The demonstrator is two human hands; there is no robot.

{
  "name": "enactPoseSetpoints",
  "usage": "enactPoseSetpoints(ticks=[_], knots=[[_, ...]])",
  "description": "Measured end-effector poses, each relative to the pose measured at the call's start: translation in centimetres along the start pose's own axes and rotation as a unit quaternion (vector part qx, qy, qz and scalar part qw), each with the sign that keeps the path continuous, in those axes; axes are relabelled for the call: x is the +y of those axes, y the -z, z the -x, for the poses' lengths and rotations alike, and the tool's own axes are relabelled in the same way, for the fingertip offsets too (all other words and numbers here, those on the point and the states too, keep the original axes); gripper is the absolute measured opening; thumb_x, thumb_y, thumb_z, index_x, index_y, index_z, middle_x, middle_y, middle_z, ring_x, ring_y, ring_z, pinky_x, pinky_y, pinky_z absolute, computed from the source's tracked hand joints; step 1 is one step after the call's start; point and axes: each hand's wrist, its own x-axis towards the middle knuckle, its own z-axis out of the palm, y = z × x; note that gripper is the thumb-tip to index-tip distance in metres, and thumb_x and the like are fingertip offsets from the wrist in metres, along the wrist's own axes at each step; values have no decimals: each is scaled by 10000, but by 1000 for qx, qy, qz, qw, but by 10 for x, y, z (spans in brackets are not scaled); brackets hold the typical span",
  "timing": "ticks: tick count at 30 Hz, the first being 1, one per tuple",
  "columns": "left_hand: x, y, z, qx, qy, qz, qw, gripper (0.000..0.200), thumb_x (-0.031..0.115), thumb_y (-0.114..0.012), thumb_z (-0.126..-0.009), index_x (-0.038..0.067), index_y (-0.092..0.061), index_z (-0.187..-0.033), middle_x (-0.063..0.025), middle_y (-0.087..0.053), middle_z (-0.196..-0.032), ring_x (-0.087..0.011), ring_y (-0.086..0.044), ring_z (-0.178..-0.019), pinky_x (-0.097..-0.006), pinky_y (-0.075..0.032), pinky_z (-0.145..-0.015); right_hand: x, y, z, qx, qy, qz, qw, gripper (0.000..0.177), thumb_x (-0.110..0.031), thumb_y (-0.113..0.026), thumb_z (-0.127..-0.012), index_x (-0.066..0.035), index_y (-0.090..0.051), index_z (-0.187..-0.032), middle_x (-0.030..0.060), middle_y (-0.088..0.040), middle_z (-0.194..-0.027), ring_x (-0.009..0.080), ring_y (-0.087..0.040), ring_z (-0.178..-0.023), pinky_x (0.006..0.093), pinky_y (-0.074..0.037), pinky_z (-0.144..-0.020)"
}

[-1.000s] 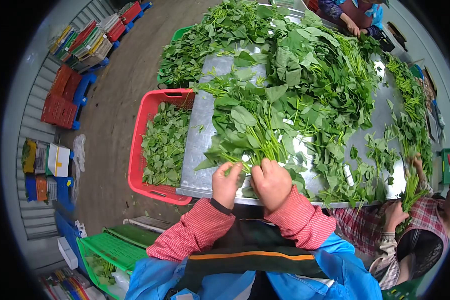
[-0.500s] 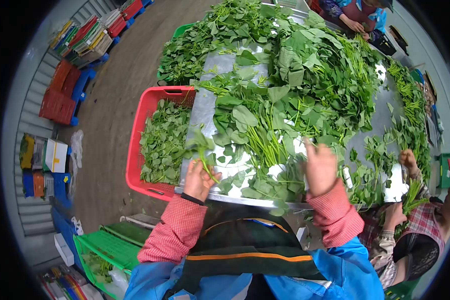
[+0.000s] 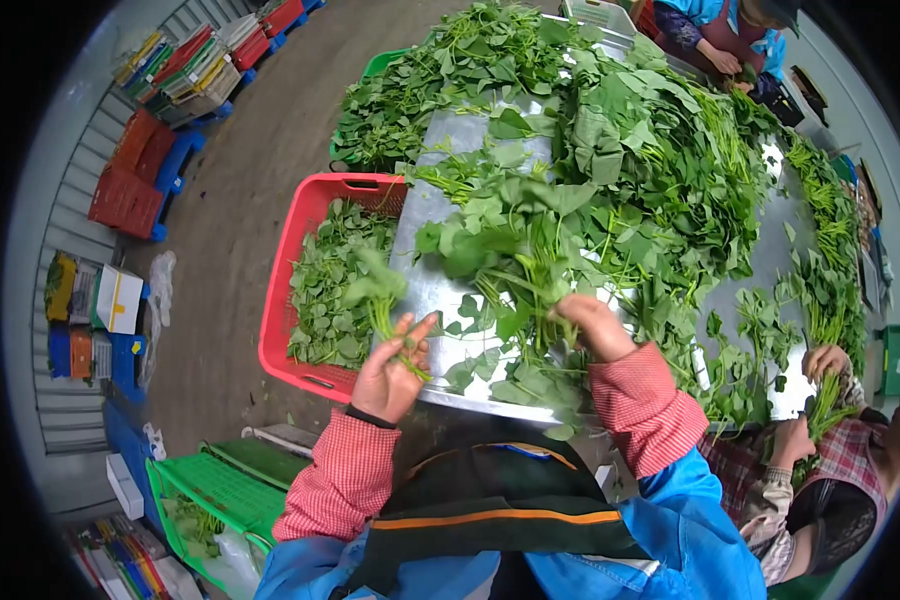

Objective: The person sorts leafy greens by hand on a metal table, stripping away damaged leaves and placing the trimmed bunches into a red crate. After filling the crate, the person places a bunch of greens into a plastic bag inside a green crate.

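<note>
My left hand (image 3: pixel 392 372) pinches a small bunch of leafy green stems (image 3: pixel 381 300) at the metal table's left front corner, beside the red basket. My right hand (image 3: pixel 592 325) is closed on greens from the pile (image 3: pixel 535 255) in front of me, their stems slightly blurred. Leafy greens (image 3: pixel 650 150) cover much of the metal table (image 3: pixel 450 135). Cut greens lie inside the red basket (image 3: pixel 278 290) at the table's left edge.
A co-worker (image 3: pixel 735 40) handles greens at the far right corner. Another co-worker's hands (image 3: pixel 795 440) hold stems at the right front. Green crates (image 3: pixel 220 490) stand at lower left, and red crates (image 3: pixel 130 195) on blue pallets line the left wall.
My right hand has moved left and closed on greens, which are now lifted and disturbed. My left hand still holds its bunch, slightly farther left. The view has shifted a little.
</note>
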Motion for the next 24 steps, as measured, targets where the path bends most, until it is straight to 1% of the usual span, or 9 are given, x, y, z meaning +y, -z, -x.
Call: enactPoseSetpoints(ticks=[2,5,6,7,10,13,16,19,24], knots=[[-17,20,-13,89,41,-8,995,165,235,-598,-898,130,-588,-1024,-89,-611,-1085,-80,-535,-751,-210,-414,-644,13,-13,6,45,65,203,976,229,-222,-625,-870,-27,-597,-755,-33,-529,-613,49,-423,-502,232,-325,-447],[-30,16,-12,86,84,34,992,204,313,-592,-919,110,-604,-915,-3,-589,-784,-59,-485,-600,-209,-346,-496,-11,-24,21,26,-46,53,997,259,-209,-633,-867,6,-578,-733,-17,-499,-593,74,-424,-566,252,-358,-511],[-30,7,-9,77,65,18,995,196,301,-594,-919,106,-606,-921,2,-576,-771,-59,-466,-587,-208,-337,-489,-13,-24,24,28,-75,16,997,263,-206,-634,-865,15,-574,-737,-12,-494,-591,83,-427,-579,259,-366,-525],[-28,-2,-9,63,42,2,997,188,290,-596,-919,102,-608,-926,7,-563,-757,-59,-447,-574,-208,-328,-483,15,-20,18,80,33,169,982,236,-199,-646,-849,5,-573,-756,-12,-460,-588,75,-408,-579,258,-348,-516],[-32,-34,-7,69,-2,-107,992,187,216,-612,-910,62,-620,-1016,15,-522,-732,-42,-372,-530,-192,-291,-459,2,-41,33,109,81,200,970,241,-191,-673,-813,15,-554,-775,40,-442,-605,120,-419,-571,296,-361,-524],[-49,-54,-14,72,14,-190,979,255,169,-619,-902,39,-603,-1121,8,-523,-719,-24,-365,-524,-173,-278,-447,-6,-67,43,123,191,283,932,190,-147,-665,-778,5,-562,-827,160,-520,-736,309,-510,-626,372,-423,-572],[-62,-54,-24,80,32,-192,978,115,137,-632,-887,75,-597,-976,27,-512,-711,-23,-377,-524,-174,-282,-436,-15,-86,52,103,287,386,871,169,-131,-654,-774,-19,-555,-854,163,-555,-778,355,-584,-710,420,-465,-580],[-65,-49,-29,107,38,-190,975,70,119,-630,-878,107,-561,-876,40,-490,-698,-20,-377,-519,-177,-279,-428,-13,-90,54,62,268,462,843,154,-144,-634,-795,-29,-544,-840,164,-565,-766,359,-590,-686,424,-472,-571],[-39,-35,-45,185,-119,-145,965,120,123,-646,-865,118,-532,-829,42,-466,-657,-21,-366,-481,-175,-269,-406,8,-76,71,40,183,426,885,186,-182,-568,-863,-26,-525,-770,193,-577,-706,379,-585,-648,459,-473,-572]])
